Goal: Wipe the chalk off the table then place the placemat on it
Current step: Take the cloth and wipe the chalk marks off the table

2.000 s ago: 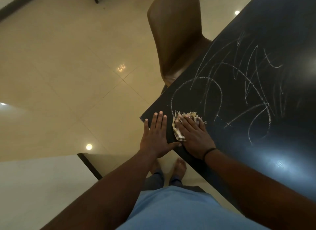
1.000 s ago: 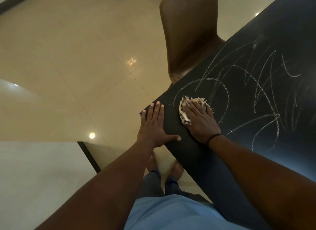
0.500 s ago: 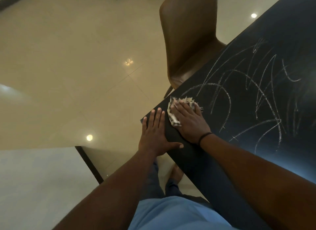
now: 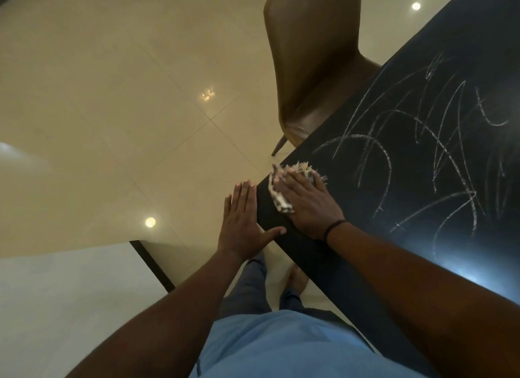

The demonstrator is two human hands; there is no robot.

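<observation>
The cloth point(image 4: 281, 199), a small checked rag with a frayed far edge, lies flat on the black table point(image 4: 422, 265) near its left corner, pinned under the right hand point(image 4: 308, 206). The fingers of that hand are straight and spread over the cloth, pressing it down rather than curling round it; the cloth's left edge and fringe show past the fingertips. The chalk marks point(image 4: 422, 158), white loops and slashes, cover the tabletop to the right of and beyond the cloth, close to it. The left hand point(image 4: 243, 223) lies flat and open at the table's left edge, thumb stretched right onto the top, holding nothing. A brown chair point(image 4: 312, 65) stands at the table's far-left side.
</observation>
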